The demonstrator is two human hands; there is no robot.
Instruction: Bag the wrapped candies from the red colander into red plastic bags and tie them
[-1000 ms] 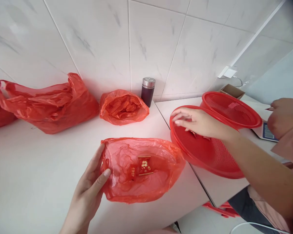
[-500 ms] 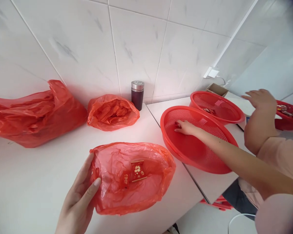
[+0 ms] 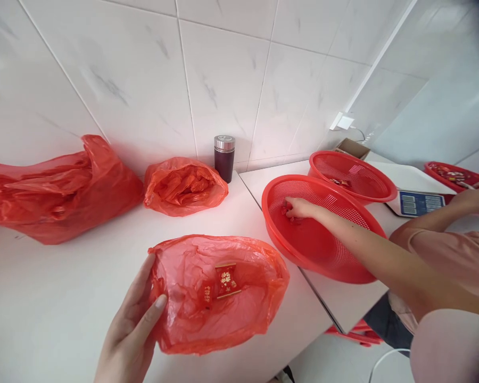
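Observation:
My left hand [image 3: 133, 322] grips the near left edge of a red plastic bag [image 3: 179, 330], thumb inside the rim. The bag lies open on the white table. In it are a small red packet with gold lettering and gold-coloured ends [image 3: 227, 280] and a red piece with pale lettering [image 3: 206, 294]. My right hand [image 3: 298, 208] is down inside a red perforated plastic basket [image 3: 323, 260], near its left wall. Its fingers are closed around small red wrapped pieces [image 3: 288, 207]; their exact kind is hard to make out.
Two more red bags, one large [image 3: 115, 197] and one small [image 3: 183, 183], lie along the wall beside a dark tumbler [image 3: 224, 159]. A second red basket [image 3: 353, 173] stands behind mine. At the right, a co-worker's arm [image 3: 435, 215] reaches past a scale [image 3: 421, 203].
My right hand's fingers have closed, and small red pieces now show at them. The co-worker's raised arm has lowered to the right, uncovering the scale. My left hand still holds the bag.

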